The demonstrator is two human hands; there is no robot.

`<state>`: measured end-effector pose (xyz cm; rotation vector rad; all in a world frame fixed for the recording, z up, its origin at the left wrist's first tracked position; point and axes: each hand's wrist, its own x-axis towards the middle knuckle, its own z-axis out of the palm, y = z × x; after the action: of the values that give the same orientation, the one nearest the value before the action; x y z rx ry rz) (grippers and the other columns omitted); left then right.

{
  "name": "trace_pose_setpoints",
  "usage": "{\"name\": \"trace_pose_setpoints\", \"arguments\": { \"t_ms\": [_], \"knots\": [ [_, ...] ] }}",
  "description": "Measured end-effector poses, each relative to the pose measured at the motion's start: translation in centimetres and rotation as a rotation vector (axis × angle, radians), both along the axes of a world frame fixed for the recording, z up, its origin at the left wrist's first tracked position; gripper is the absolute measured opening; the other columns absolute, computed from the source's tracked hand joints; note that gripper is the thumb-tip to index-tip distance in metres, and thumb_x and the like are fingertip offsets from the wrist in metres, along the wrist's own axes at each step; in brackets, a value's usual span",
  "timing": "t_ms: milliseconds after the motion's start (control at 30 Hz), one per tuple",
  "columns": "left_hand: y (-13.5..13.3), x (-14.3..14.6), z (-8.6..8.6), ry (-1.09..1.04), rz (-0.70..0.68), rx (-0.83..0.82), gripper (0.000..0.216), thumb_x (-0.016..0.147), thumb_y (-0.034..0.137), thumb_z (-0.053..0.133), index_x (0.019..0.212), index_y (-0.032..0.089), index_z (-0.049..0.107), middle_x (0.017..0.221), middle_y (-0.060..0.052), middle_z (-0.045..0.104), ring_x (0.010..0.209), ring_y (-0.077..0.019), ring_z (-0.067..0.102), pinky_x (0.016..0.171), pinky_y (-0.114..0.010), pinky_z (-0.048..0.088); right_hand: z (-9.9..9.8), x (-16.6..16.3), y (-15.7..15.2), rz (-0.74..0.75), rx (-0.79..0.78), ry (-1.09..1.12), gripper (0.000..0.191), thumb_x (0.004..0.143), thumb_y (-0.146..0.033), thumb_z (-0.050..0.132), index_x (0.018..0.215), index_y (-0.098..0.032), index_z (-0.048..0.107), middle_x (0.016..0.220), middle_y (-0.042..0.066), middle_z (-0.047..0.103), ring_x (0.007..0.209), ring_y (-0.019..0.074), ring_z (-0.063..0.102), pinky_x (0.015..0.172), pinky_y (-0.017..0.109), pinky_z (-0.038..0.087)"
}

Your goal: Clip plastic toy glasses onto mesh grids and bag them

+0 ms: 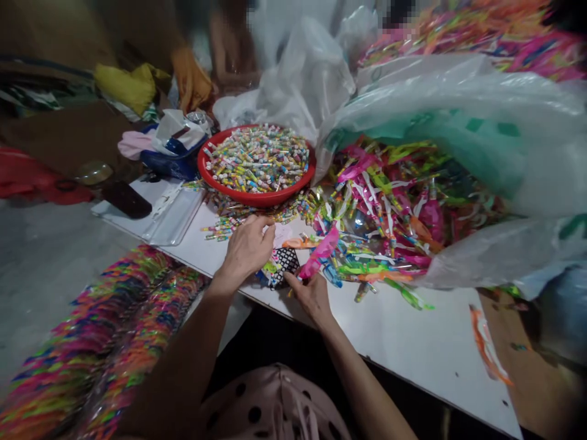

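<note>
My left hand [247, 247] is at the table's front edge with its fingers bent downward and pressed together; whatever they hold is hidden. Close to its fingertips lies a black-and-white patterned piece [286, 263], with small green and blue bits beside it. My right hand [314, 298] pinches a bright pink plastic piece [321, 252] that sticks up from between thumb and fingers. Behind my left hand, short colourful printed sticks [220, 229] lie loose in front of a red basin [257, 197] heaped with more of them.
A large clear plastic bag [477, 256] at right spills pink, green and orange plastic toys [389, 201] onto the white table [394, 330]. At left are a clear plastic folder [178, 214], a dark phone-like object [126, 198] and a blue container [172, 162]. Bundled colourful pieces [87, 330] stand below.
</note>
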<state>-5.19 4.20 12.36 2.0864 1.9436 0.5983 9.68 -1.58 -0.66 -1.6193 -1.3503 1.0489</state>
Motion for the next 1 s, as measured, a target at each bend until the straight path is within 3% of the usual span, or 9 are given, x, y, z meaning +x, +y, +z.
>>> {"name": "trace_pose_setpoints", "arguments": {
  "t_ms": [100, 233, 333, 433, 600, 700, 767, 900, 1000],
  "knots": [
    [0.0, 0.0, 0.0, -0.001, 0.004, -0.019, 0.034, 0.09, 0.03, 0.039, 0.105, 0.016, 0.067, 0.103, -0.01, 0.065, 0.099, -0.0252, 0.06, 0.087, -0.036, 0.045, -0.2, 0.5, 0.3, 0.04, -0.035, -0.006, 0.031, 0.074, -0.046, 0.062, 0.065, -0.017, 0.056, 0.052, -0.001, 0.055, 0.05, 0.0136, 0.051, 0.05, 0.024, 0.04],
    [0.0, 0.0, 0.1, -0.012, -0.019, -0.011, 0.035, 0.09, 0.03, 0.038, 0.105, 0.016, 0.066, 0.103, -0.01, 0.065, 0.1, -0.0247, 0.059, 0.088, -0.036, 0.044, 0.0, 0.4, 0.2, 0.142, 0.07, 0.09, 0.028, 0.087, -0.036, 0.047, 0.102, -0.015, 0.057, 0.076, 0.004, 0.066, 0.069, 0.017, 0.062, 0.065, 0.026, 0.049],
    [-0.1, 0.1, 0.1, -0.017, -0.01, -0.007, 0.034, 0.09, 0.031, 0.039, 0.105, 0.016, 0.066, 0.104, -0.009, 0.065, 0.1, -0.0247, 0.059, 0.087, -0.035, 0.044, 0.9, -0.6, 0.2, 0.285, 0.111, -0.247, 0.022, 0.088, -0.022, 0.043, 0.102, -0.015, 0.058, 0.094, 0.01, 0.065, 0.083, 0.019, 0.063, 0.073, 0.028, 0.049],
    [0.0, 0.1, 0.0, -0.014, -0.008, -0.029, 0.035, 0.089, 0.032, 0.04, 0.105, 0.016, 0.066, 0.102, -0.009, 0.065, 0.098, -0.0247, 0.06, 0.085, -0.035, 0.044, 2.1, -2.4, 0.3, 0.43, 0.024, -0.616, 0.024, 0.086, -0.01, 0.04, 0.099, -0.015, 0.059, 0.102, 0.013, 0.063, 0.086, 0.02, 0.063, 0.073, 0.029, 0.048],
    [0.5, -0.1, -0.1, 0.005, 0.012, -0.023, 0.041, 0.091, 0.038, 0.035, 0.106, 0.017, 0.067, 0.104, -0.011, 0.065, 0.1, -0.0261, 0.059, 0.086, -0.035, 0.043, 3.3, -4.2, 0.9, 0.455, -0.107, -0.832, 0.03, 0.088, -0.005, 0.034, 0.109, -0.01, 0.056, 0.098, 0.016, 0.064, 0.085, 0.0214, 0.065, 0.069, 0.029, 0.047],
    [0.5, 0.0, -0.1, 0.008, 0.006, -0.036, 0.041, 0.09, 0.039, 0.036, 0.105, 0.016, 0.067, 0.103, -0.011, 0.065, 0.099, -0.0269, 0.059, 0.086, -0.036, 0.044, 3.4, -1.4, 1.3, 0.568, 0.012, -0.67, 0.022, 0.088, -0.013, 0.044, 0.104, -0.014, 0.059, 0.098, 0.011, 0.066, 0.089, 0.0189, 0.063, 0.074, 0.027, 0.046],
    [0.2, 0.2, 0.0, -0.007, -0.039, -0.033, 0.039, 0.089, 0.039, 0.038, 0.105, 0.017, 0.067, 0.103, -0.01, 0.065, 0.099, -0.0258, 0.059, 0.086, -0.035, 0.044, 3.7, 1.9, 2.2, 0.54, 0.08, -0.614, 0.021, 0.087, -0.017, 0.048, 0.104, -0.017, 0.06, 0.099, 0.008, 0.066, 0.092, 0.0176, 0.06, 0.077, 0.025, 0.044],
    [-0.3, 1.2, 0.2, -0.025, -0.063, -0.035, 0.037, 0.088, 0.039, 0.04, 0.103, 0.018, 0.066, 0.102, -0.008, 0.064, 0.096, -0.023, 0.06, 0.085, -0.033, 0.044, 5.2, 7.3, 5.8, 0.218, 0.078, -0.897, 0.029, 0.088, -0.02, 0.046, 0.114, -0.016, 0.058, 0.116, 0.014, 0.058, 0.098, 0.0216, 0.057, 0.077, 0.029, 0.043],
    [-0.3, 1.7, 0.3, -0.039, -0.088, -0.07, 0.037, 0.088, 0.039, 0.04, 0.102, 0.017, 0.066, 0.102, -0.008, 0.065, 0.095, -0.0226, 0.06, 0.085, -0.033, 0.044, 6.3, 8.2, 8.4, 0.329, 0.102, -1.094, 0.024, 0.088, -0.018, 0.046, 0.106, -0.014, 0.062, 0.119, 0.015, 0.054, 0.107, 0.0249, 0.051, 0.085, 0.033, 0.041]
  ]
}}
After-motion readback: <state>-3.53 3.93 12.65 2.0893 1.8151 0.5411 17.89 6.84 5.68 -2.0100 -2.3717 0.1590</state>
